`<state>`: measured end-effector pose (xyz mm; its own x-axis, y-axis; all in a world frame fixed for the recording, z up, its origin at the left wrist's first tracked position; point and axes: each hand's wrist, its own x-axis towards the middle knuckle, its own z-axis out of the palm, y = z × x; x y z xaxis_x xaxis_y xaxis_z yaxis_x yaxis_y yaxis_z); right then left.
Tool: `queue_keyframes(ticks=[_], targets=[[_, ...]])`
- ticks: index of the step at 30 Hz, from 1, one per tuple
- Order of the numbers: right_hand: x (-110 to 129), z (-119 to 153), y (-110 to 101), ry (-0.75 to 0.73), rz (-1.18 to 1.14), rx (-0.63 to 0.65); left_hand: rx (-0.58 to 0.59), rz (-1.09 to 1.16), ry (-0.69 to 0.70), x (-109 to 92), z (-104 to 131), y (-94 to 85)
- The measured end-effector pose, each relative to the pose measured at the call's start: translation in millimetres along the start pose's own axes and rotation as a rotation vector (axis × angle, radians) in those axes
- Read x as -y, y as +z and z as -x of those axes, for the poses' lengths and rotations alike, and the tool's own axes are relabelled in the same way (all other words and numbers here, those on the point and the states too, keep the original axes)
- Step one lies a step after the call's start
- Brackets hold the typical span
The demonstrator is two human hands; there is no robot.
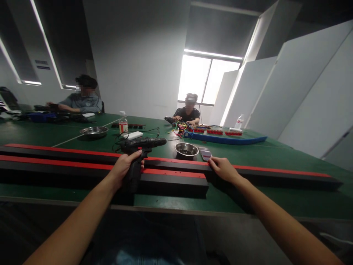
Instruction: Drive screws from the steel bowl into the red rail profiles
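Over the bars (68,176), left hand (124,167) wrapped around a drill (143,144), right hand (224,169) half-curled, its hold unclear.

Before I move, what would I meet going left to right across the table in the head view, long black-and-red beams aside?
Blue object → left metal bowl → power drill → right metal bowl → right hand → far clear bottle.
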<state>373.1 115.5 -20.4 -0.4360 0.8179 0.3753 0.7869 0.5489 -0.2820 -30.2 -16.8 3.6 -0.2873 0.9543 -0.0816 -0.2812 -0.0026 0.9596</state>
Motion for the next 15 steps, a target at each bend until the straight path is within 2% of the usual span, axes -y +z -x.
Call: queue_keyframes(ticks=[4,8,11,13,14,15], targets=[[-14,5,-7,0.061,0.025,-0.012,0.067,-0.028,0.002,1,-1,2.1],[-11,-9,-3,0.163,0.095,0.007,0.118,-0.076,-0.007,3,-4,1.8],[5,-39,4,0.237,0.188,-0.087,0.162,-0.077,-0.013,3,-3,0.3],[20,-67,12,0.184,0.181,-0.142,0.168,-0.069,-0.015,2,0,-0.3],[28,-82,17,0.153,0.162,-0.126,0.161,-0.066,-0.018,1,2,-0.4],[35,-96,22,0.131,0.147,-0.057,0.149,-0.065,-0.021,0,4,-0.3]])
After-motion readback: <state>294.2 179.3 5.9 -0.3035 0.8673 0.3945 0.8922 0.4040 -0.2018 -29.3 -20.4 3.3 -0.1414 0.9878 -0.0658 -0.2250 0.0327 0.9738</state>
